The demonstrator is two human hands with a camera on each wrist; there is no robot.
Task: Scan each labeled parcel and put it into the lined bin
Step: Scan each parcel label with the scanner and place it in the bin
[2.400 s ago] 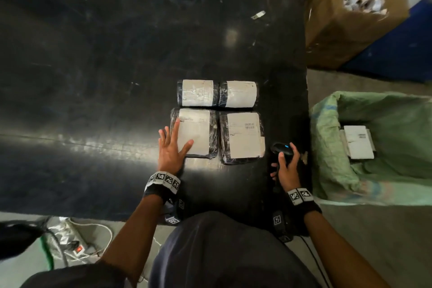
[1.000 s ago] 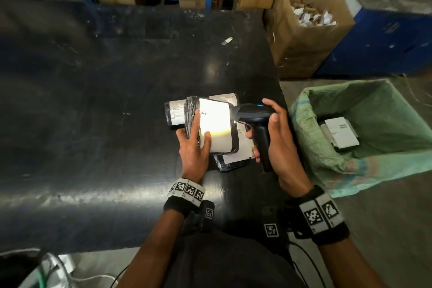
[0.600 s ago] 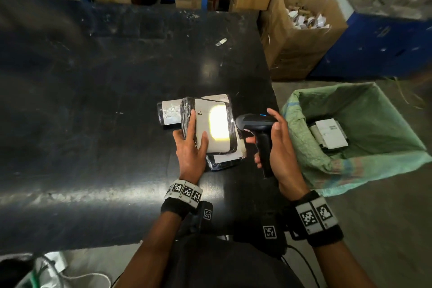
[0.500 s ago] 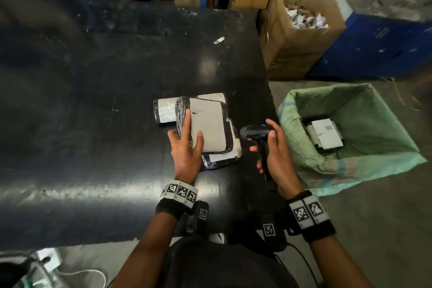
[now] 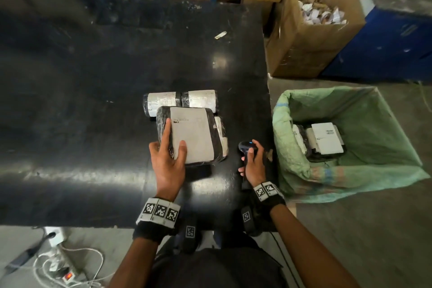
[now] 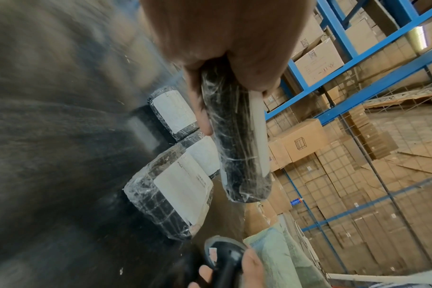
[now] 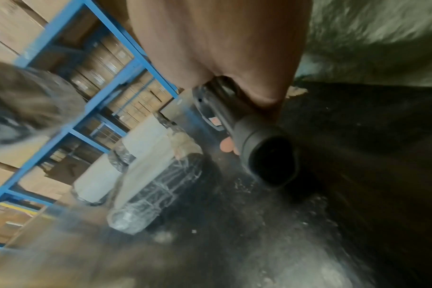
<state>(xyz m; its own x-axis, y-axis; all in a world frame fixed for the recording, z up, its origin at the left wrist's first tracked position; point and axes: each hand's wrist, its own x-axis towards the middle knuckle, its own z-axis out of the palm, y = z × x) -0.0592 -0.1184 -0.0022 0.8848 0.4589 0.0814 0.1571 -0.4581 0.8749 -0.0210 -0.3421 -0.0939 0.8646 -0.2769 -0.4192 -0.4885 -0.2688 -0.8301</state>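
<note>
Gripping the flat labeled parcel (image 5: 191, 134) in our left hand (image 5: 167, 161): thumb curled over the label's near edge, fingers under and along its left side. It is lifted clear of the black table (image 5: 81, 100), label up, long axis running away from us. The left wrist view shows it edge-on above the second flat parcel (image 6: 170, 193), which lies on the table beneath and to the right.

Right hand (image 5: 252, 163) is wrapped round the handle of the barcode scanner (image 5: 245, 147), low at the table's right edge, its window (image 7: 271, 161) pointed off the parcels.

Two rolled parcels (image 5: 181, 100) lie end to end just beyond the held one.

The lined bin (image 5: 350, 170) stands on the floor to the right, past the scanner hand, with parcels (image 5: 325, 140) already inside. Our left hand must cross over the right to reach it; the right is nearer but occupied.
</note>
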